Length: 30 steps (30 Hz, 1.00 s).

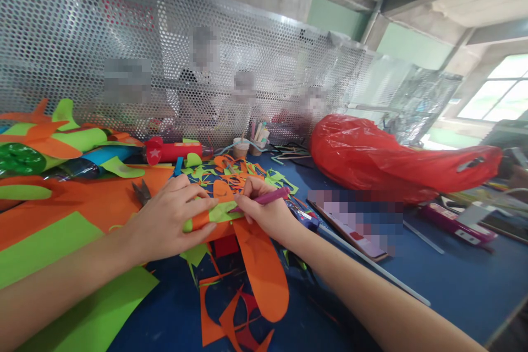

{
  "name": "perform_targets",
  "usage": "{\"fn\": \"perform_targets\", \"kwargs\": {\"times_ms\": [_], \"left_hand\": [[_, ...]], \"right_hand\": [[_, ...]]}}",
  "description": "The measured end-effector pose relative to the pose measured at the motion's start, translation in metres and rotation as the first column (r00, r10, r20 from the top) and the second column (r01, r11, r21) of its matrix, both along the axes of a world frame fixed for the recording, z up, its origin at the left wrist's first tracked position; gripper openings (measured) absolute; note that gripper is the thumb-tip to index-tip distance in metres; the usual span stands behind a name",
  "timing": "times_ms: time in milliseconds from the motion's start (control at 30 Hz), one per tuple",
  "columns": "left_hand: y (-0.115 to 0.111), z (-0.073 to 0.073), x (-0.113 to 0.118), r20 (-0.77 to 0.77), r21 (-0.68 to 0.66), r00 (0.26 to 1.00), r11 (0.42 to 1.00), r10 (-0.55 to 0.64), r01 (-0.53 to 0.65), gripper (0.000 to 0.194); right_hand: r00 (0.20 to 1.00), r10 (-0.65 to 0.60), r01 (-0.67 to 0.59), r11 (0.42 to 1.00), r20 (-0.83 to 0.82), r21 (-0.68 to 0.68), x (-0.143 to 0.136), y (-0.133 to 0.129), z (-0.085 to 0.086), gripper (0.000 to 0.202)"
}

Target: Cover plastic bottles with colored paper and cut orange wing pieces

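Note:
My left hand (167, 220) is wrapped round the left end of a small roll covered in green and orange paper (220, 210), near the middle of the table. In my right hand (264, 212) is a purple pen (273, 195), its tip down at the green part of the roll. A long rounded orange paper piece (266, 275) extends below the roll toward me. Scissors (142, 192) lie just behind my left hand, partly hidden.
Green (78, 308) and orange sheets cover the left side. Paper-covered bottles (86, 140) lie at the back left. Scraps surround the roll. A red plastic bag (363, 157), a phone (355, 225) and a purple box-like object (457, 224) are on the right.

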<state>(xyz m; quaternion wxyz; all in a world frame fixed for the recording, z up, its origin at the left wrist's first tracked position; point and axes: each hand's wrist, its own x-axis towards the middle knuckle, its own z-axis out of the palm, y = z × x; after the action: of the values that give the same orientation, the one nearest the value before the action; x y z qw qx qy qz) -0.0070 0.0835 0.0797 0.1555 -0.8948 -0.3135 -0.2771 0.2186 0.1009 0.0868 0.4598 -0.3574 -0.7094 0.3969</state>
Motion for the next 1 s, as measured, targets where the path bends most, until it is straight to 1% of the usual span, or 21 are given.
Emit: {"fn": "perform_targets", "kwargs": {"times_ms": [200,467,600,867,1000], "left_hand": [[0.0004,-0.0017,0.0000,0.005,0.011,1.000,1.000,-0.005,0.005,0.027],[-0.0005,0.0000,0.0010,0.005,0.013,1.000,1.000,-0.018,0.018,0.027],[-0.0001,-0.0006,0.0004,0.000,0.016,1.000,1.000,-0.006,0.006,0.027],[-0.0002,-0.0011,0.0004,0.005,0.018,1.000,1.000,-0.017,0.017,0.028],[-0.0003,0.0002,0.0012,-0.001,0.019,1.000,1.000,-0.024,0.024,0.027]], "right_hand": [[1.000,0.007,-0.007,1.000,0.005,0.013,0.0003,0.0006,-0.0010,0.023],[1.000,0.015,-0.015,1.000,0.001,0.010,-0.0001,0.0015,-0.0006,0.023],[1.000,0.012,-0.012,0.999,-0.005,0.045,0.0005,0.0013,-0.0009,0.023],[1.000,0.001,-0.001,1.000,-0.023,-0.011,0.0000,0.0036,-0.0029,0.024],[1.000,-0.019,0.018,1.000,0.007,0.019,0.0000,0.0037,-0.0022,0.025]]}}
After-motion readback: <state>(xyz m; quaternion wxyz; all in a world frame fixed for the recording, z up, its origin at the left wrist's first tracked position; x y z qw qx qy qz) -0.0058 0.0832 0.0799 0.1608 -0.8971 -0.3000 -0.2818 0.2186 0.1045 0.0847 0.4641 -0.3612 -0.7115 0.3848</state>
